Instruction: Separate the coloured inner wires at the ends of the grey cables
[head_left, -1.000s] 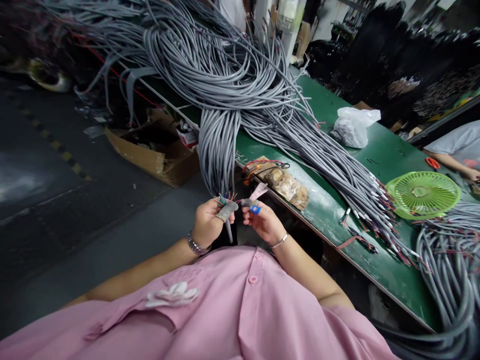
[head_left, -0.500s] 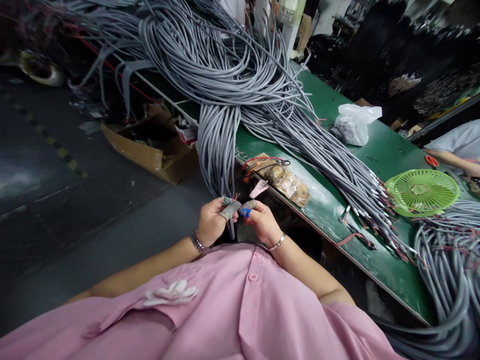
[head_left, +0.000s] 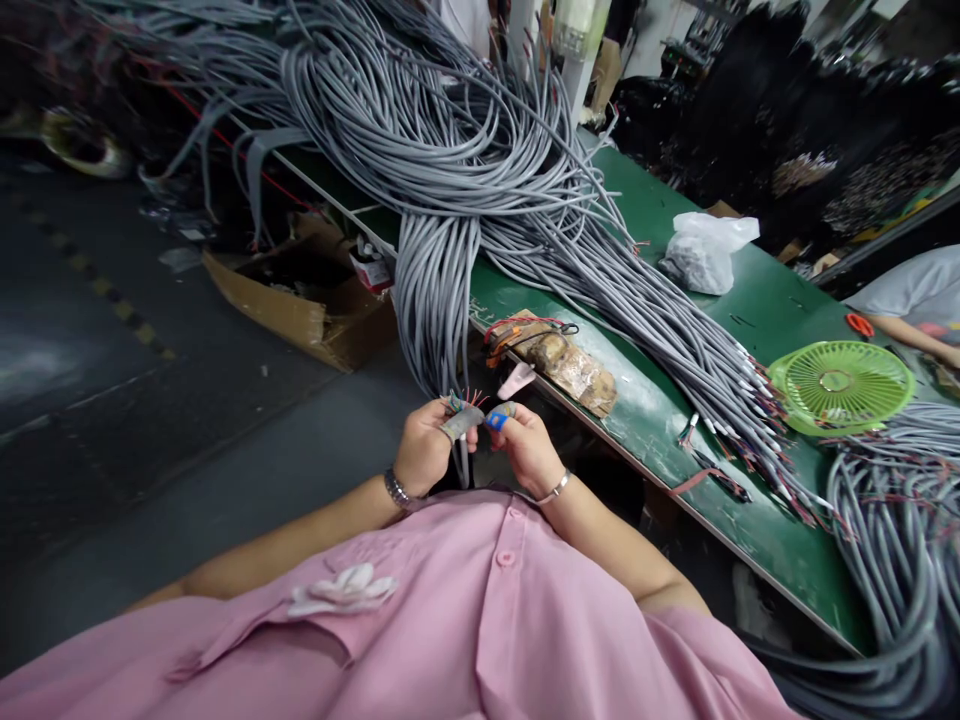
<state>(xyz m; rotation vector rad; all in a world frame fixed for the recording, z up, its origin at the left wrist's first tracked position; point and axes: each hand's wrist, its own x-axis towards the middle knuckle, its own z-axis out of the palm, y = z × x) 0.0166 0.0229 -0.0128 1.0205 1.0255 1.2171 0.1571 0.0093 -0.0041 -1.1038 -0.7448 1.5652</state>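
Observation:
In front of the pink shirt, my left hand (head_left: 424,450) is closed around the end of a grey cable (head_left: 463,462), which hangs below the fingers. Thin coloured wires (head_left: 471,398) fan out above this grip, red ones and green-blue ones among them. Grey wrapping covers the left thumb. My right hand (head_left: 531,452) is pinched close beside the left fingertips, with blue tape on its thumb and greyish wrapping on a finger. Whatever lies between the right fingertips is too small to make out.
A green table (head_left: 757,455) carries a large heap of grey cables (head_left: 420,130), a taped cardboard piece (head_left: 574,365), a plastic bag (head_left: 705,250) and a green fan (head_left: 840,385). An open cardboard box (head_left: 300,320) stands on the floor. Another person's arm (head_left: 911,335) reaches in at right.
The right fingertips have shifted slightly away from the left thumb, leaving a small gap. The left hand keeps its hold on the cable, almost unmoved.

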